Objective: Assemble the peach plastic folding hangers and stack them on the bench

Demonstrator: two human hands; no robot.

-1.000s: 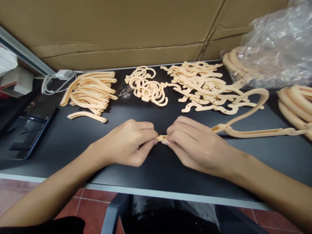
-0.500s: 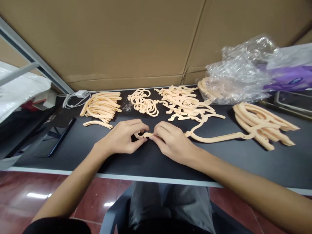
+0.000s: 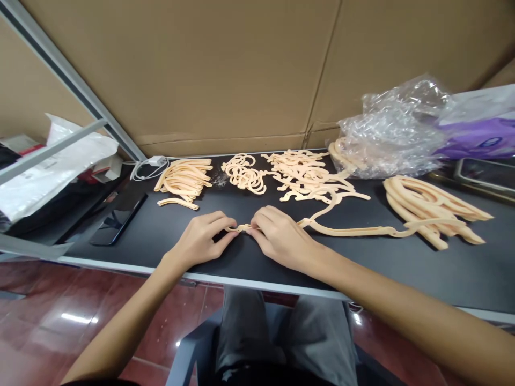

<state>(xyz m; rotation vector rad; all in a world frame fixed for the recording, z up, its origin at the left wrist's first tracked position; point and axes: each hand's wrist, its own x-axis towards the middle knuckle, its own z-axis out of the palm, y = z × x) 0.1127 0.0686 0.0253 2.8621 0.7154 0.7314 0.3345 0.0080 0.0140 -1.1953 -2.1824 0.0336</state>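
My left hand (image 3: 201,239) and my right hand (image 3: 279,236) meet at the middle of the black table (image 3: 257,262), fingers pinched together. Between the fingertips shows a small peach plastic hook piece (image 3: 240,228). Out from under my right hand runs a long peach hanger frame (image 3: 354,230), lying flat and reaching to the right. Both hands are closed on these parts where they join; the joint itself is mostly hidden by my fingers.
Behind the hands lie piles of peach parts: curved bars (image 3: 183,179), round hooks (image 3: 243,174), flat shaped pieces (image 3: 306,174) and hanger frames (image 3: 432,206). A clear plastic bag (image 3: 392,131) sits back right, a phone (image 3: 118,219) and a charger (image 3: 155,161) at the left. Cardboard stands behind.
The camera has pulled back and tilted up, showing more table and floor. My hands stay pinched on the hook piece and hanger; the hook end now shows more between my fingers.
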